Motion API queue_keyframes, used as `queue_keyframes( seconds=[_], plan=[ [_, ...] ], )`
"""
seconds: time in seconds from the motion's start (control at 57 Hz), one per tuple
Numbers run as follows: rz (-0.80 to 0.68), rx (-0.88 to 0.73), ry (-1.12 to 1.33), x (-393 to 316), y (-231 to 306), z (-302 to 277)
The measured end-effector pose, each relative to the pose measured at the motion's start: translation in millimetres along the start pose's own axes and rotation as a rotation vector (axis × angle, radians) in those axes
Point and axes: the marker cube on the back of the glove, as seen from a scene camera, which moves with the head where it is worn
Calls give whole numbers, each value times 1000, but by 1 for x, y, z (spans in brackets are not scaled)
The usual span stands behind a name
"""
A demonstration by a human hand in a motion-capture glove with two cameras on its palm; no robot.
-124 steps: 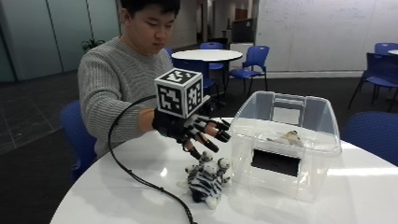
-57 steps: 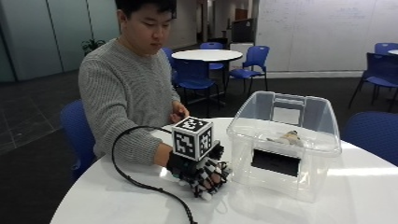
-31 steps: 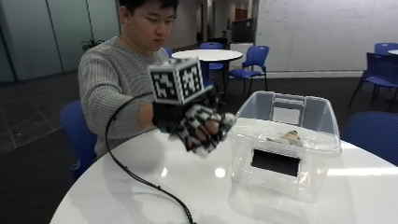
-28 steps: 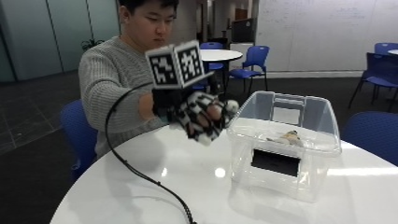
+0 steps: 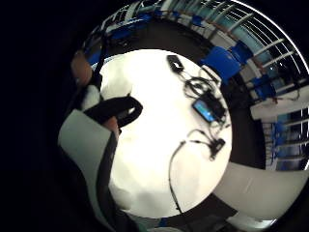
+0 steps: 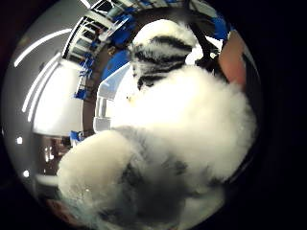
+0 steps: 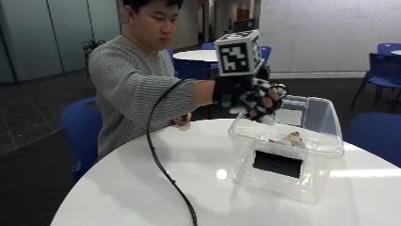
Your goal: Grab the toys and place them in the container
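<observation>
- The clear container (image 7: 294, 155) stands on the white bench (image 7: 156, 188), and everything else is placed from it.
- Nearest the container, the gloved right hand (image 7: 253, 96) hangs just above its near rim, fingers curled round a black-and-white striped plush toy (image 7: 263, 101). In the thumb-side palm view that toy (image 6: 163, 158) fills almost the whole picture, pressed close against the palm.
- The step in hand looks like the carry: the toy is lifted off the bench and brought to the container's edge, not yet over its middle.
- The next move, as I judge it, calls for taking the hand a little further across the opening, lowering it, then letting the fingers part so the toy drops inside.
- Inside the container a small pale toy (image 7: 289, 139) lies by the far wall; its kind is too small to tell. A dark patch on the front wall may be a label.
- The toy's shape is mostly hidden by the fingers.
- Further from the container, cables and small devices (image 5: 205, 104) lie across the bench in the little-finger view.
- The person's other hand rests behind the bench edge, barely visible.
</observation>
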Motion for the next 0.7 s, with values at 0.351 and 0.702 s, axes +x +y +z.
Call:
queue_keyframes(
  seconds=[0.351, 0.702],
  plan=[
    [-186, -53, 77, -123, -38, 66],
    [-150, -472, 120, -99, -16, 109]
  ],
)
